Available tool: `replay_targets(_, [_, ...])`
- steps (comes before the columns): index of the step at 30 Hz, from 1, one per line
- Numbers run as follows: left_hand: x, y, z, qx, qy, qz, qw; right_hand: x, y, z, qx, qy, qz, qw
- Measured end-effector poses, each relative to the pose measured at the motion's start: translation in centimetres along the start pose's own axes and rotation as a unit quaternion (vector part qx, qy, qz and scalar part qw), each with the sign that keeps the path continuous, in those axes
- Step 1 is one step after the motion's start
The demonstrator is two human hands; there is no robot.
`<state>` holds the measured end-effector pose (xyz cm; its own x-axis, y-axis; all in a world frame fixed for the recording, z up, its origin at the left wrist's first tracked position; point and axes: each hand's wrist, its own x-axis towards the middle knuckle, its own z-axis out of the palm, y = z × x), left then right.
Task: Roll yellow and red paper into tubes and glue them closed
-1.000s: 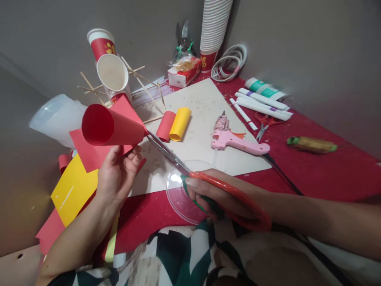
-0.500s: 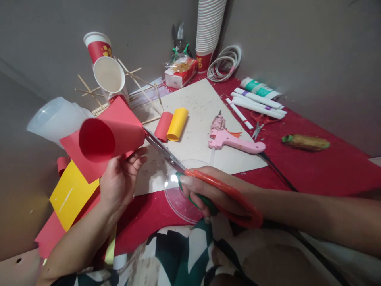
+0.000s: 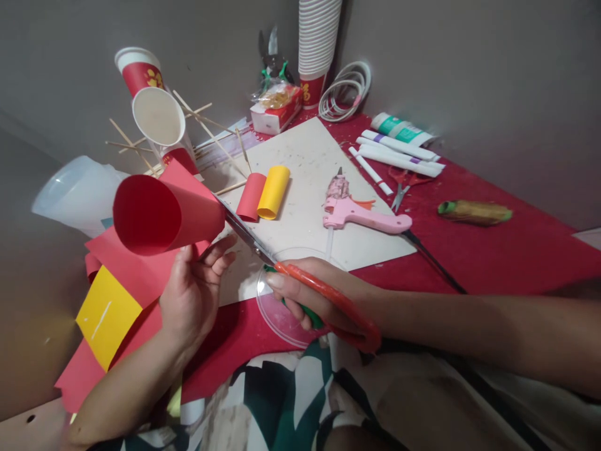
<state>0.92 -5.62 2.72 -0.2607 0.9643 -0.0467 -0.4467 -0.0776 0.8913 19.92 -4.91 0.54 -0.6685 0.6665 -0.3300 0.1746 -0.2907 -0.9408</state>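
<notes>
My left hand [image 3: 195,294] holds a sheet of red paper [image 3: 201,210] from below, thumb and fingers closed on its lower edge. Part of the paper curls into a wide tube whose mouth faces left. My right hand [image 3: 314,288] grips a pair of scissors [image 3: 256,247] with orange and green handles. The blades reach the right edge of the red paper; how far they overlap it is partly hidden. Beyond the blades, a small red paper tube [image 3: 251,196] and a yellow paper tube [image 3: 273,193] stand side by side on a pale board [image 3: 300,150].
A pink glue gun [image 3: 361,216] lies on the board, its cord running right. Paper cups [image 3: 159,116] and crossed wooden sticks stand at left, near a translucent plastic container [image 3: 77,191]. Yellow paper [image 3: 107,316] lies below. A clear disc [image 3: 277,313] rests under my right hand.
The scissors and my right hand have shifted left toward the paper. The red paper's tube mouth has turned slightly and looks wider. The whole view has also shifted a little.
</notes>
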Motion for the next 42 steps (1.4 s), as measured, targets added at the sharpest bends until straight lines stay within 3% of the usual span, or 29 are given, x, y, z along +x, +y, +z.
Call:
replay_targets(15, [-0.43,-0.20,0.06,0.014,-0.007,-0.010,1.000,-0.66,-0.41,0.18,-0.043,0.057,-0.023,0.997])
replay_targets(26, [-0.46,-0.20,0.01,0.015,-0.014,-0.009,1.000,-0.55,0.25,0.34,-0.045,0.062,-0.049,0.996])
replay_targets(38, [-0.98,0.09,0.60,0.027,-0.002,-0.039,0.999,-0.41,0.39,0.15,-0.013,-0.012,-0.080,0.997])
replay_targets(42, [-0.99,0.01,0.54,0.034,-0.004,-0.036,0.999,-0.48,0.24,0.15,-0.015,-0.002,-0.083,0.996])
